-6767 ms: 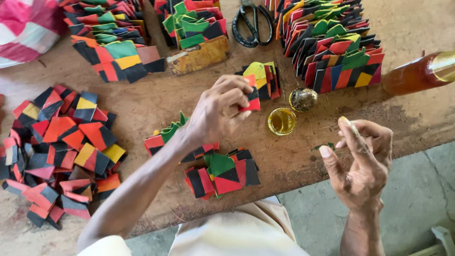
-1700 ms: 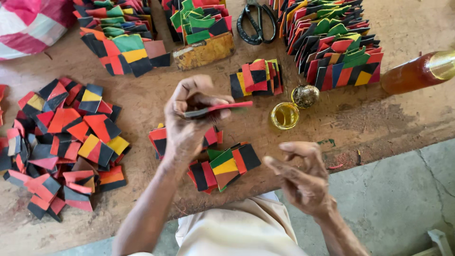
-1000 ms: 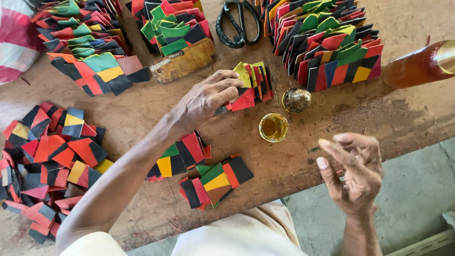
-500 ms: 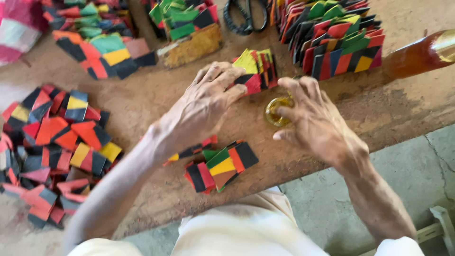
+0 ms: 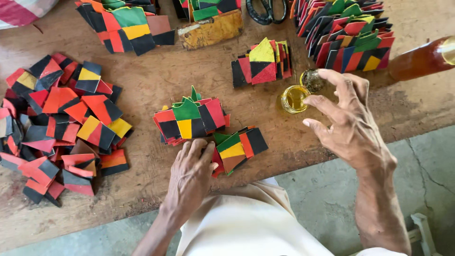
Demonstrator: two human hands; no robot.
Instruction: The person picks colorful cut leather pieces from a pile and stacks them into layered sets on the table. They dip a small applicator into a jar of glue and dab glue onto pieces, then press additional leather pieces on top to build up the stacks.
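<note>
My left hand lies palm down on the wooden table, fingertips touching a small stack of black, red, yellow and green pieces near the front edge. A second small stack sits just beyond it. My right hand hovers with fingers spread beside a small round dish of yellow liquid and a dark round lid. It holds nothing that I can see. Another stack of coloured pieces lies past the dish.
A wide heap of loose coloured pieces covers the left side. Bigger stacks stand at the back left and back right. Black scissors, a worn wooden block and an amber bottle lie along the back.
My left hand has pulled back from the far stack and come down onto the near stack. My right hand has drawn slightly back from the dish, fingers still spread.
</note>
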